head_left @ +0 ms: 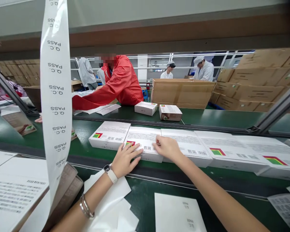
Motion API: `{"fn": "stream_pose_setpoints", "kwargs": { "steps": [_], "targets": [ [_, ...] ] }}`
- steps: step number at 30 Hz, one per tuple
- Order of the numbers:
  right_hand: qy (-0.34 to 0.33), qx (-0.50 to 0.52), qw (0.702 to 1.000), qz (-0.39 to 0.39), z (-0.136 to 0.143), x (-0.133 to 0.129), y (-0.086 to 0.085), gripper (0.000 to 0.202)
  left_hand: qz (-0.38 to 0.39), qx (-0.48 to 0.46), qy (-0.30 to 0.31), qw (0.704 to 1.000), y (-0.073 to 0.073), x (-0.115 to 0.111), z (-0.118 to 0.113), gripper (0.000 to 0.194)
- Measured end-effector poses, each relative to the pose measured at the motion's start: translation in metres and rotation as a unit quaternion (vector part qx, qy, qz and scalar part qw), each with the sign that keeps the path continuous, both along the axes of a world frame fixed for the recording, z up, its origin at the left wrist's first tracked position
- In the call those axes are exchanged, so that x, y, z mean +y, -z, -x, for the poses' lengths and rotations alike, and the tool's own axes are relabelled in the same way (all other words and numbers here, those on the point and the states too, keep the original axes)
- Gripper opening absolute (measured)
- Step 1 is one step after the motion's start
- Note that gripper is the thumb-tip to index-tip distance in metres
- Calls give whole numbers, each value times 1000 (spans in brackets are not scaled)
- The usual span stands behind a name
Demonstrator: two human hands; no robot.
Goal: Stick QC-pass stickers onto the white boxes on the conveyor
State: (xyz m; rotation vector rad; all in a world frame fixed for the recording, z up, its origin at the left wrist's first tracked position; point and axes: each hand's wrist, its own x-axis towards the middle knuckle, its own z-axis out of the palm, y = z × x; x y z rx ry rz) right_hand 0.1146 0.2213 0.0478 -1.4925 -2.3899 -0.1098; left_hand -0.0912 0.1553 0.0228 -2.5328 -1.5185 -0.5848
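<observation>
A row of white printed boxes lies on the green conveyor, and both my hands are at the second box from the left [145, 132]. My left hand [126, 158] rests on its near left part, fingers spread, partly covering a red, yellow and green mark. On the same box's right side, my right hand [168, 147] has its fingers curled together, fingertips at the printed top near small square codes. Whatever may be between those fingertips is hidden. The leftmost box [112, 129] sits beside it, and another white box [181, 140] adjoins on the right.
A long strip of Q.C. PASS stickers [55, 77] hangs at the left. White papers [120, 212] and a sticker sheet [178, 211] lie in front. Across the line, a person in a red jacket [128, 80] leans over near two boxes. A large carton [182, 93] stands behind.
</observation>
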Motion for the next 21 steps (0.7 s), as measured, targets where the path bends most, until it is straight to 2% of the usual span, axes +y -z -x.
{"fn": "stream_pose_setpoints", "kwargs": {
  "steps": [3, 7, 10, 14, 17, 19, 21],
  "targets": [
    [50, 13, 998, -25, -12, 5, -4, 21, -14, -24, -27, 999, -3, 11, -1, 23],
    [28, 54, 998, -7, -23, -7, -2, 23, -41, -28, -42, 998, 1, 26, 0, 19],
    [-14, 102, 994, 45, -37, -33, 1, 25, -67, -9, -16, 998, 9, 27, 11, 20],
    [-70, 135, 979, 137, -69, -81, 4, 24, -83, 41, 19, 996, 16, 23, 33, 27],
    [-80, 119, 969, 200, -94, -114, 9, 20, -67, 49, -6, 997, 13, 12, 32, 33],
    [-65, 107, 967, 220, -105, -130, 14, 18, -61, 28, -31, 997, 9, -6, 16, 36],
    [-48, 94, 968, 228, -109, -141, 20, 17, -25, 6, 7, 1000, 5, -32, -9, 39]
  ]
}}
